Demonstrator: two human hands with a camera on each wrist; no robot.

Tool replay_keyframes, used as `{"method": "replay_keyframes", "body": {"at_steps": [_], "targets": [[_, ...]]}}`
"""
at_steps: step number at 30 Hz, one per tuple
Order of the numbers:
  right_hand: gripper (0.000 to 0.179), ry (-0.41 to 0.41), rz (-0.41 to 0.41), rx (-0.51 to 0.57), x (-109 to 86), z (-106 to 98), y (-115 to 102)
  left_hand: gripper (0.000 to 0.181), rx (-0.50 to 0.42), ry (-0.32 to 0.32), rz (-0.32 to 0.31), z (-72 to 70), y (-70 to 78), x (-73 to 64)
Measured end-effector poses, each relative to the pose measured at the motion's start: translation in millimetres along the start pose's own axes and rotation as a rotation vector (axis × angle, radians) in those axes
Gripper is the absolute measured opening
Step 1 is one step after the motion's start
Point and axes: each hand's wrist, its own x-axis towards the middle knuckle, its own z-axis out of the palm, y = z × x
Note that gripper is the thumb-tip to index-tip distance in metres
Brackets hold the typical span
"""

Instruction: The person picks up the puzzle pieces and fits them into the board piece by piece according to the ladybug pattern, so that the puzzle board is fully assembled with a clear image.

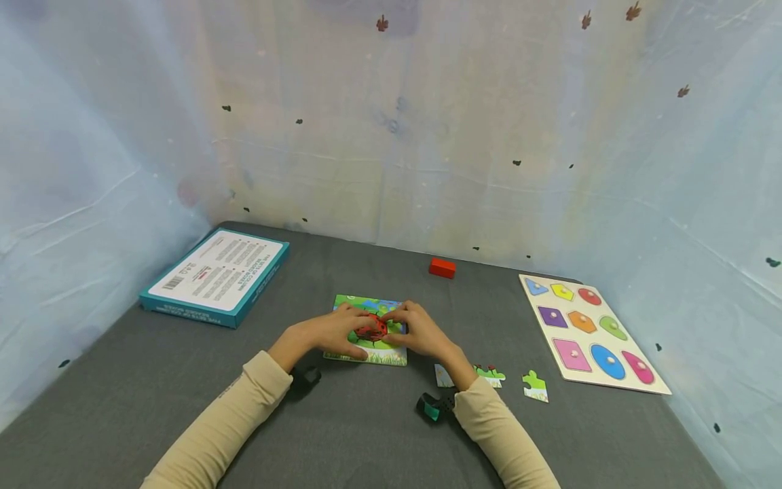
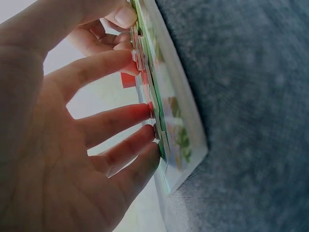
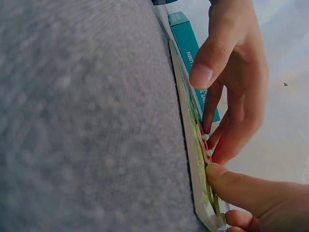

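A square jigsaw puzzle with a ladybug picture lies on the dark table, both hands over it. My left hand comes in from the left, its fingers spread; in the left wrist view the fingertips touch the pieces set in the board. From the right, my right hand lays its thumb and fingers at the ladybug's right side. The right wrist view has the right thumb pressing on the pieces, while the left thumb hovers over the board's other end.
Right of the puzzle lie loose jigsaw pieces, some partly behind the right forearm. A red block sits farther back. At the far left is a teal box; a shape board with colored shapes lies at the right. Patterned sheeting surrounds the table.
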Motion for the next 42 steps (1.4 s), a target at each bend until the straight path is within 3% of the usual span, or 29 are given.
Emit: {"method": "replay_keyframes", "body": {"at_steps": [18,26,31,37,42], "targets": [[0.037,0.045,-0.038,-0.006,-0.7,4.1,1.8,0.053,0.011,-0.006,0.008,-0.9,1.4,-1.4],[0.043,-0.041,0.0,0.029,-4.2,-7.4,3.3,0.053,0.027,-0.002,0.006,-0.8,0.8,-0.7],[0.04,-0.024,-0.045,0.053,-8.8,-17.5,14.8,0.054,0.038,-0.001,0.009,-2.0,1.7,-0.1],[0.033,-0.029,-0.119,0.026,-10.0,-14.2,24.2,0.053,0.027,0.003,0.026,-2.7,1.4,-0.2],[0.033,-0.08,-0.089,0.02,-11.0,-9.9,26.1,0.053,0.021,0.002,0.021,-1.3,0.6,0.2]]}}
